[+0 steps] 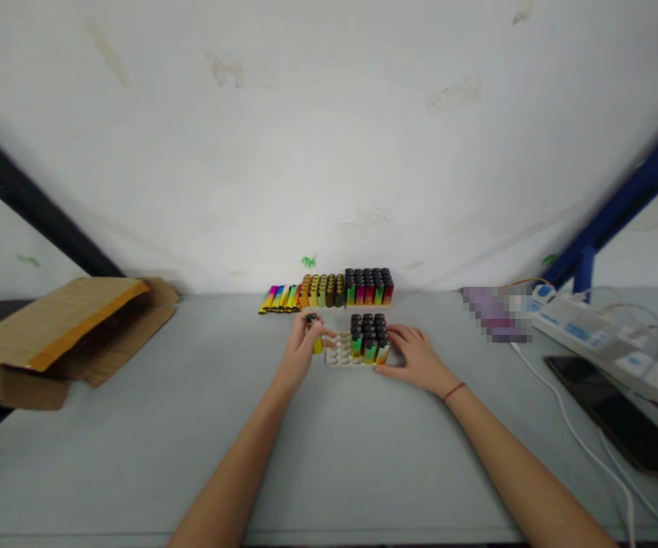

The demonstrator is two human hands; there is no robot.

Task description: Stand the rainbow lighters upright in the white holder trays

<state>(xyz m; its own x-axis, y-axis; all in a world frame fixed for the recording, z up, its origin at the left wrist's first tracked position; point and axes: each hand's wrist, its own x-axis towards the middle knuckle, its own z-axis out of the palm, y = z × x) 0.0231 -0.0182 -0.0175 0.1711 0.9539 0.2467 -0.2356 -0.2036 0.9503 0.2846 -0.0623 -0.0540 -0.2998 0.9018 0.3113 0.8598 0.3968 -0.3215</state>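
Note:
A white plastic tray (pixel 337 355) lies on the grey table, its right half filled with several upright colourful lighters (pixel 368 335) with black caps. My left hand (pixel 301 348) is closed on a yellow lighter (pixel 316 335) at the tray's left edge. My right hand (pixel 414 355) rests on the table against the tray's right side, fingers touching the lighters there. Behind the tray, by the wall, stands a row of more lighters (pixel 329 290), some upright, some lying flat at the left end.
An open cardboard box (pixel 60 331) lies on its side at the left. At the right are a white power strip (pixel 583 327) with cables, a dark phone (pixel 620 415) and a blurred purple object (pixel 494 313). A white wall backs the table.

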